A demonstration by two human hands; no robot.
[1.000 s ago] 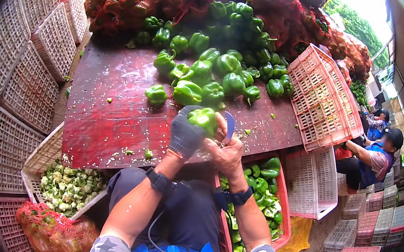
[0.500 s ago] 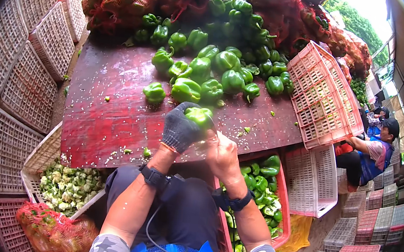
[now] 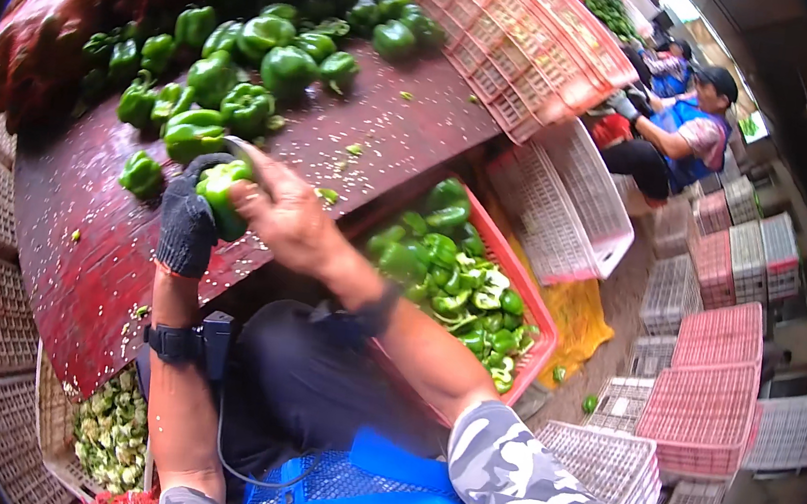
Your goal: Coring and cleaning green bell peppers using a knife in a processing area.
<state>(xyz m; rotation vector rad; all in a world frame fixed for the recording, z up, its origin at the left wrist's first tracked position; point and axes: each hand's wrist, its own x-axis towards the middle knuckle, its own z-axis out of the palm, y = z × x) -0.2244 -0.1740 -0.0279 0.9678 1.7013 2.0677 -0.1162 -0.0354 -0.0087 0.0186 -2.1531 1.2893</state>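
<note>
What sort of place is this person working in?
Most likely a vegetable sorting or packing shed: green peppers lie heaped on a red work table, plastic crates are stacked around, and a co-worker in a blue vest is nearby.

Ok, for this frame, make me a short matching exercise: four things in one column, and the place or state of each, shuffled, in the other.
Things:
1. Left hand
2. Right hand
3. Trimmings
4. Red crate

Places and states:
A. In a pale crate at the picture's lower left
B. Bare, without a glove
C. Heaped with green peppers
D. In a dark glove

Pairs: 1-D, 2-B, 3-A, 4-C.
</note>
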